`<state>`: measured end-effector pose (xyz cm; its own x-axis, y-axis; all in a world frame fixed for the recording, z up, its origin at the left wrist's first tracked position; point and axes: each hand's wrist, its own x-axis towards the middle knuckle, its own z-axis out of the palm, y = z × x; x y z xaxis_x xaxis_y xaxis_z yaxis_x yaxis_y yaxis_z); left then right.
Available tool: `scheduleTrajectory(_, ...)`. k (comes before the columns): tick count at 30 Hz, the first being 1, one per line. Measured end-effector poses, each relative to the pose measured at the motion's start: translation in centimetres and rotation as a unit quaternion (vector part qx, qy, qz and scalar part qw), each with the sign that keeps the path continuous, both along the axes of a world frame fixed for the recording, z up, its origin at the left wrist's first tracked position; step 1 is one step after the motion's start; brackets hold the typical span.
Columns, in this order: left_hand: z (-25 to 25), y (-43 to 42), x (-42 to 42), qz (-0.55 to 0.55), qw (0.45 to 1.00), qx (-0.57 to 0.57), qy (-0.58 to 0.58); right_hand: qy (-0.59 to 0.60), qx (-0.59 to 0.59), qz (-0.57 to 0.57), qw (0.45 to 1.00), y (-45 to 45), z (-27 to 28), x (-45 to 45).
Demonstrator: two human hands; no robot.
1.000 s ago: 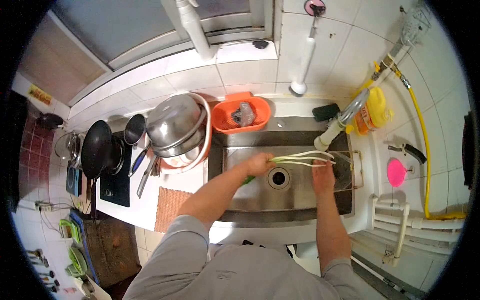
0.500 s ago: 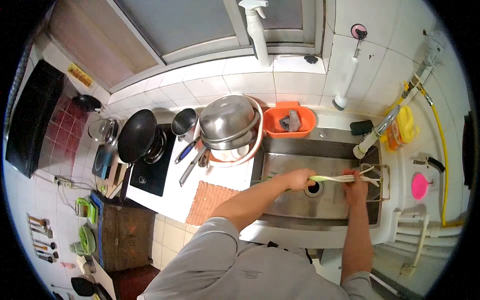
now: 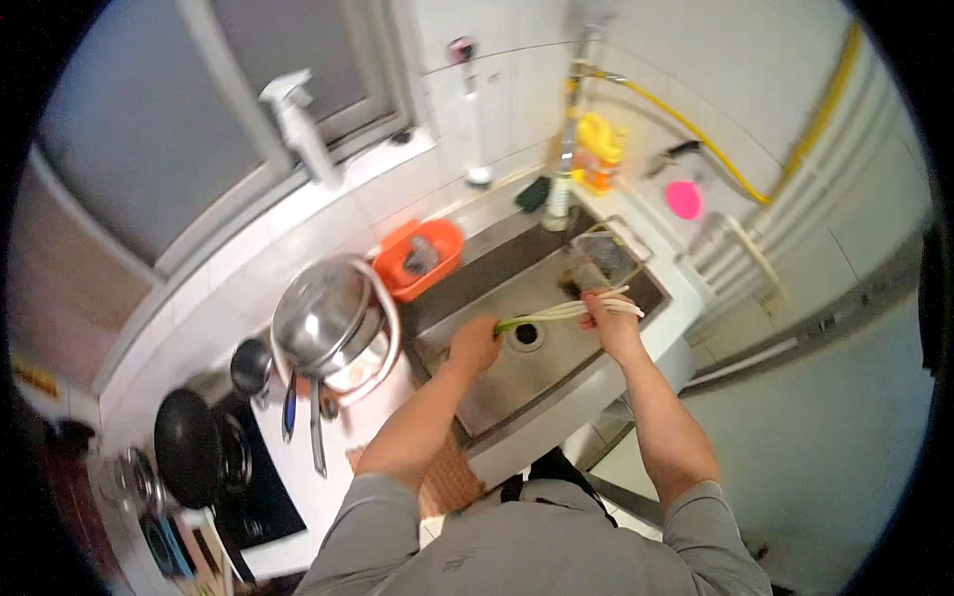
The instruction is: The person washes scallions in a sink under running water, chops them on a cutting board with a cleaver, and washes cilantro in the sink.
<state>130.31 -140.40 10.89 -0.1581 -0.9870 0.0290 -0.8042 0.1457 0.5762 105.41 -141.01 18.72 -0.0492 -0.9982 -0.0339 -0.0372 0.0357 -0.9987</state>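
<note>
Head view: a bunch of green onions (image 3: 561, 312) is held above the sink (image 3: 482, 387), stretched between the two hands. The green part is enclosed in the grip of the left hand (image 3: 475, 345); the pale stems are grasped near their white ends by the right hand (image 3: 610, 316). The drain (image 3: 526, 336) is seen just below the stems. A wire basket (image 3: 606, 255) is located at the sink's far right corner, near the faucet (image 3: 556, 205). An orange basket (image 3: 418, 260) is placed beside the sink, next to stacked metal bowls (image 3: 323, 310) on the white tabletop (image 3: 338, 497).
</note>
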Motion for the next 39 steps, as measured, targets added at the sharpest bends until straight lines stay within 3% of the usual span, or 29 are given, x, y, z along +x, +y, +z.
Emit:
scheduleTrajectory(1, 1.8, -0.4, -0.2, -0.001, 0.999, -0.049, 0.012, 0.033, -0.033, 0.019, 0.999, 0.4, 2.4, -0.2)
scheduleTrajectory(2, 3.8, 0.2, -0.5, -0.009, 0.996, -0.086, 0.024, 0.141, -0.010, -0.001, 0.990, 0.6, 3.4, -0.9)
scheduleTrajectory(5, 7.0, -1.5, -1.4, -0.033, 0.980, -0.186, 0.063, 0.013, -0.036, -0.026, 0.999, 2.3, 8.2, -1.1)
scheduleTrajectory(6, 7.0, -1.9, -1.4, -0.043, 0.972, -0.219, 0.076, 0.047, -0.071, -0.028, 0.996, 2.4, 8.0, -1.3)
scheduleTrajectory(7, 5.8, -2.4, -1.5, -0.054, 0.972, -0.220, 0.066, 0.118, -0.029, -0.036, 0.992, 4.3, 10.2, -0.9)
scheduleTrajectory(8, 6.1, -1.2, -2.4, -0.073, 0.963, -0.243, 0.089, 0.051, -0.111, -0.035, 0.992, 3.7, 5.3, -1.1)
scheduleTrajectory(10, -2.2, -1.9, -1.2, -0.100, 0.992, -0.080, 0.013, 0.124, -0.331, -0.050, 0.934, 6.2, 1.2, -0.3)
scheduleTrajectory(11, -4.1, -0.9, -0.4, -0.059, 0.996, 0.059, 0.019, -0.011, 0.033, -0.016, 0.999, 8.5, 2.5, 0.2)
scheduleTrajectory(12, -3.8, 0.1, -1.0, -0.017, 0.996, 0.085, -0.006, -0.007, -0.056, -0.009, 0.998, 7.6, -3.5, -0.1)
scheduleTrajectory(13, -3.9, 0.5, -1.5, -0.025, 0.999, 0.045, -0.010, -0.116, -0.081, 0.003, 0.990, 8.8, -2.2, -0.8)
scheduleTrajectory(15, 0.5, 1.7, -3.0, -0.070, 0.987, 0.100, 0.108, -0.089, -0.001, -0.060, 0.994, 10.7, 0.7, -1.0)
scheduleTrajectory(17, 4.1, 3.0, -4.3, -0.123, 0.989, -0.033, 0.072, 0.033, -0.268, -0.122, 0.955, 10.7, 1.4, -1.9)
scheduleTrajectory(20, 2.9, 1.7, -5.1, -0.108, 0.987, -0.039, 0.113, 0.028, -0.287, -0.118, 0.950, 13.1, 5.3, -3.3)
scheduleTrajectory(23, 2.6, 3.2, -6.2, -0.105, 0.985, -0.083, 0.107, 0.004, -0.334, -0.163, 0.928, 14.8, 3.2, -2.8)
scheduleTrajectory(24, 1.2, 3.3, -5.3, -0.154, 0.982, -0.096, 0.049, 0.036, -0.252, -0.154, 0.955, 15.8, 1.8, -2.4)
scheduleTrajectory(26, -1.8, 1.9, -3.6, -0.147, 0.970, 0.085, -0.171, 0.026, -0.128, -0.126, 0.983, 17.9, -1.5, -1.9)
scheduleTrajectory(27, -1.9, 1.9, -4.4, -0.173, 0.976, 0.068, -0.116, 0.016, -0.065, -0.110, 0.992, 18.9, -1.5, -2.3)
scheduleTrajectory(30, -1.2, 3.3, -4.8, -0.265, 0.963, 0.000, 0.039, 0.026, -0.206, -0.194, 0.959, 21.9, 0.7, -1.7)
scheduleTrajectory(33, 0.2, 5.5, -6.2, -0.244, 0.964, -0.073, 0.071, -0.010, -0.161, -0.215, 0.963, 24.2, 2.3, -0.8)
scheduleTrajectory(34, 0.6, 6.3, -6.4, -0.257, 0.959, -0.103, 0.064, -0.013, -0.172, -0.235, 0.957, 25.0, 2.2, 0.0)
scheduleTrajectory(37, -9.7, -1.5, -3.7, -0.268, 0.935, 0.018, -0.233, 0.061, -0.076, -0.181, 0.979, 25.9, -2.7, 1.0)
scheduleTrajectory(39, -9.3, -0.1, -3.8, -0.236, 0.955, 0.040, -0.175, 0.085, -0.089, -0.207, 0.971, 28.4, -1.5, 1.4)
